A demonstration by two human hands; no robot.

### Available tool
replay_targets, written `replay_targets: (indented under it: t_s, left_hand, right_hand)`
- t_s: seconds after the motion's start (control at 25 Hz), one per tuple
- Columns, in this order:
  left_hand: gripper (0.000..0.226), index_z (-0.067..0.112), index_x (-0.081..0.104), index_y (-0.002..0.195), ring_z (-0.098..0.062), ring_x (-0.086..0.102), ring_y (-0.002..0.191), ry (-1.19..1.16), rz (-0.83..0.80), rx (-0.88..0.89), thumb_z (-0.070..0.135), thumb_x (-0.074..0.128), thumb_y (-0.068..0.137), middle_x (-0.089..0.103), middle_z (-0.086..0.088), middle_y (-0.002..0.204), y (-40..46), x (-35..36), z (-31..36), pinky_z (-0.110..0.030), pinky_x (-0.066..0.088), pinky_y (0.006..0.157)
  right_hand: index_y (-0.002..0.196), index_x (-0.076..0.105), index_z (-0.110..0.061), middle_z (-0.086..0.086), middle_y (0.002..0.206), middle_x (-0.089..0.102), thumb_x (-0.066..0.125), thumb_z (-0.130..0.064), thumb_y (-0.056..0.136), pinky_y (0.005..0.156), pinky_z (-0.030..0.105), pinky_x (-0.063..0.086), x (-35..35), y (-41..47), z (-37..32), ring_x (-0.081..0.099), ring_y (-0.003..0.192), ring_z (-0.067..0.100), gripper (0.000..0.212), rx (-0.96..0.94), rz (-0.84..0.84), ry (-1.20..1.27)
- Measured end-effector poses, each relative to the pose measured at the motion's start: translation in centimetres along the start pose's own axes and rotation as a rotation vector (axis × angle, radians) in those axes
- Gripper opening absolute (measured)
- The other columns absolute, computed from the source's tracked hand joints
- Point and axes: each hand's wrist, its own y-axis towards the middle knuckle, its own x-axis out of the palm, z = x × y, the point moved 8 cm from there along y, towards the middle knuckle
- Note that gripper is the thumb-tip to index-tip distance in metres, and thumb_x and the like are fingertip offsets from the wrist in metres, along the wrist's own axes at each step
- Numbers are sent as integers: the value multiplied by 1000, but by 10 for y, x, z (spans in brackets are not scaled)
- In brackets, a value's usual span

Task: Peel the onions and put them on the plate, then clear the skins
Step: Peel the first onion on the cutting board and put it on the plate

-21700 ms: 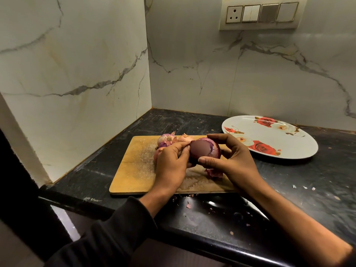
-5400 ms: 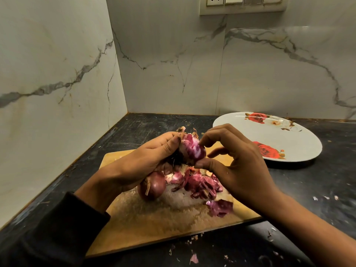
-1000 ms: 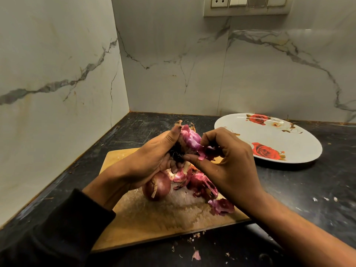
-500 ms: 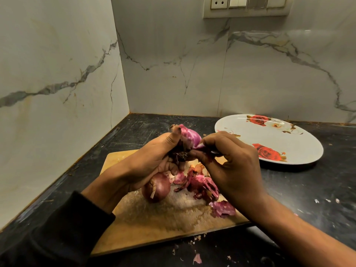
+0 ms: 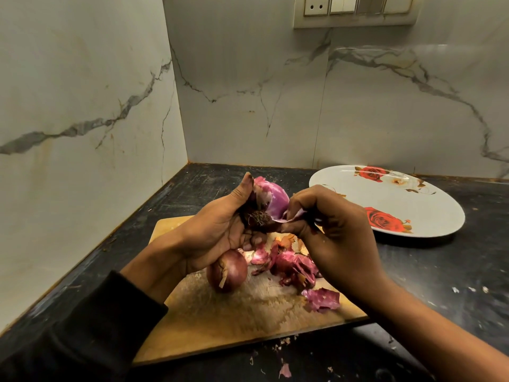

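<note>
The left hand [image 5: 220,230] holds a half-peeled purple onion [image 5: 271,201] in its grip, root end toward the camera, above the wooden cutting board [image 5: 234,321]. The right hand [image 5: 330,232] pinches a thin strip of purple skin [image 5: 293,216] just right of that grip. Below the grips, an unpeeled red onion [image 5: 227,270] and a pile of loose skins [image 5: 294,267] lie on the board. Right of both grips, the white rose-patterned plate [image 5: 429,205] sits on the black counter [image 5: 454,271].

Pale purple onion [image 5: 271,198] in the grip; right of it, white plate [image 5: 429,216] with red roses; below, magenta skins [image 5: 294,267].
</note>
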Motion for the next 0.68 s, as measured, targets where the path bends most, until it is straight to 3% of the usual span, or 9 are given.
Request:
replay_targets:
  t_s: [0.12, 0.24, 0.36, 0.52, 0.6, 0.68]
  left_hand:
    - [63, 9, 72, 109, -14, 68, 68, -19, 33, 15, 59, 41, 86, 74, -13, 94, 0, -7, 1, -21, 54, 55]
    - [56, 21, 78, 104, -18, 67, 77, -4, 74, 45, 60, 41, 88, 73, -16, 107, 0, -13, 3, -24, 53, 61]
    - [53, 24, 75, 111, -36, 52, 100, 26, 122, 48, 62, 48, 87, 64, -26, 124, 1, -18, 1, -38, 44, 80]
    - [61, 17, 63, 125, -23, 57, 84, -7, 141, 39, 60, 55, 83, 62, -27, 127, 0, -19, 1, -28, 47, 67]
    - [57, 19, 72, 115, -29, 54, 92, 6, 135, 48, 60, 59, 78, 57, -30, 132, 0, -17, 2, -34, 48, 78]
    - [59, 16, 73, 113, -37, 50, 103, 21, 151, 51, 59, 65, 73, 56, -31, 132, -1, -16, 3, -49, 44, 100]
  right_hand:
    - [88, 64, -13, -9, 81, 65, 73, -2, 82, 71, 19, 53, 3, 0, 10, 66, 79, 11, 16, 136, -44, 174]
    - [86, 62, -22, -10, 80, 64, 74, 1, 82, 71, 28, 56, 11, -2, 19, 66, 76, 14, 26, 234, -159, 250]
    - [89, 61, -23, -12, 82, 62, 75, -6, 85, 70, 29, 53, 12, -8, 26, 62, 78, 12, 23, 248, -289, 105]
    - [99, 60, -20, -12, 92, 58, 67, -12, 93, 71, 21, 44, 21, -17, 25, 54, 85, 6, 13, 132, -489, -139]
    - [99, 60, -21, -10, 94, 55, 64, -14, 94, 73, 26, 45, 26, -20, 23, 51, 86, 6, 9, 109, -519, -180]
    - [100, 61, -20, -9, 98, 56, 64, -19, 95, 76, 32, 48, 28, -20, 19, 52, 90, 9, 6, 86, -525, -181]
